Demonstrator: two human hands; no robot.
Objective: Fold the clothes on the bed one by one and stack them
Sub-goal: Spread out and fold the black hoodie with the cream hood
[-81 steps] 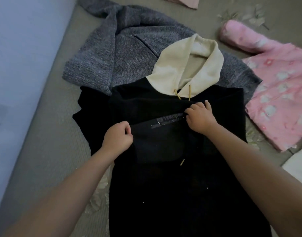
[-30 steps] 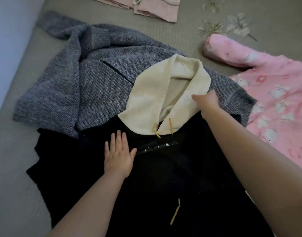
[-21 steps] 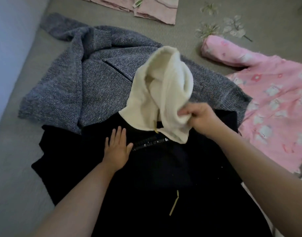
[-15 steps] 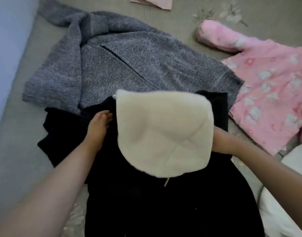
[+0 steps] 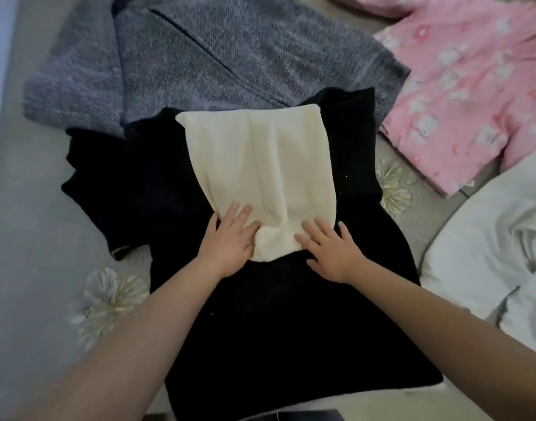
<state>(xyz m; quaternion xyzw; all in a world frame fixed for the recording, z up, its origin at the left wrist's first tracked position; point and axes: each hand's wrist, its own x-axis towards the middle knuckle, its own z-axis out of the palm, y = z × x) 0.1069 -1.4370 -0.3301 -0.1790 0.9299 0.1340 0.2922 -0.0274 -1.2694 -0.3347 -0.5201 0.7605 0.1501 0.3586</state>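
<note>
A black hoodie (image 5: 285,314) lies flat on the bed in front of me, sleeves folded in at the left. Its cream hood (image 5: 257,165) is turned down over the black chest. My left hand (image 5: 230,238) lies flat with straight fingers on the hood's lower left tip. My right hand (image 5: 330,253) lies flat on the hood's lower right edge and the black cloth beside it. Neither hand grips anything.
A grey knit sweater (image 5: 200,56) lies spread behind the hoodie, partly under it. A pink patterned garment (image 5: 461,86) lies at the right rear. White cloth (image 5: 497,247) sits at the right. The grey floral bedsheet (image 5: 33,268) shows at the left, with a pale wall beyond.
My right hand lifted the cream hood and flipped it down onto the black chest. Both hands then came to lie flat on the hood's lower end. The view tilted nearer.
</note>
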